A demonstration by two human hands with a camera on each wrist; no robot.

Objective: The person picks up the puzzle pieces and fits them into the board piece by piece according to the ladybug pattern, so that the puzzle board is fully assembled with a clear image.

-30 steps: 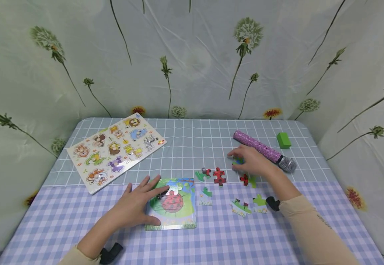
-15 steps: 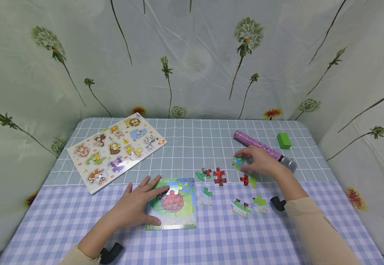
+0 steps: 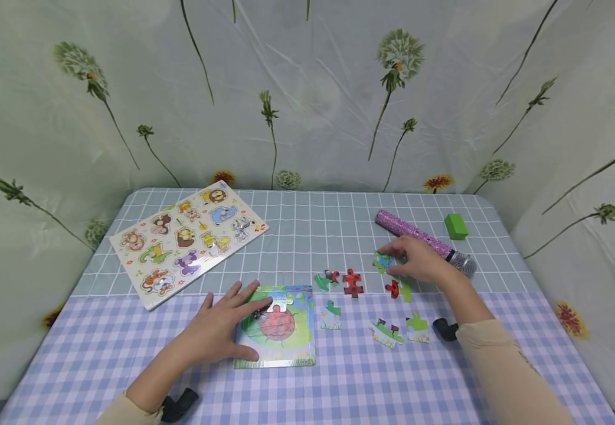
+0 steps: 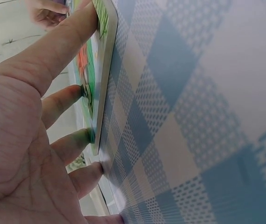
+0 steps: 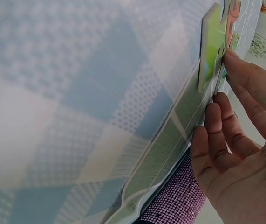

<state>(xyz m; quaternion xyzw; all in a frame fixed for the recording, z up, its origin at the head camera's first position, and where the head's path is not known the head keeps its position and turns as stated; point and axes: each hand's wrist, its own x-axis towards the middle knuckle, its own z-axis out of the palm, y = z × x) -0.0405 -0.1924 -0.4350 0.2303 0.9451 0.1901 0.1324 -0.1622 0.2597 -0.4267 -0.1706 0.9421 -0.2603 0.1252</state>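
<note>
My left hand (image 3: 217, 330) lies with spread fingers on the left side of a square ladybug jigsaw board (image 3: 301, 330). Its thumb touches the board's lower left, and a fingertip rests beside the pale gap near the top. In the left wrist view the thumb presses the board's edge (image 4: 105, 60). My right hand (image 3: 416, 260) has its thumb and index finger around a blue-green jigsaw piece (image 3: 382, 261), pinching it at the table surface. The other fingers are bent close to the cloth in the right wrist view. A red-and-green piece (image 3: 392, 288) lies just below that hand.
More loose pieces lie between the hands, including a red piece (image 3: 352, 283) and a green flowered one (image 3: 386, 333). Behind the right hand are a pink glittery microphone (image 3: 414, 233) and a green block (image 3: 455, 226). An animal puzzle board (image 3: 187, 242) lies back left.
My right hand has shifted slightly right, uncovering more of the blue-green piece, which stays in about the same spot. The left hand has not moved.
</note>
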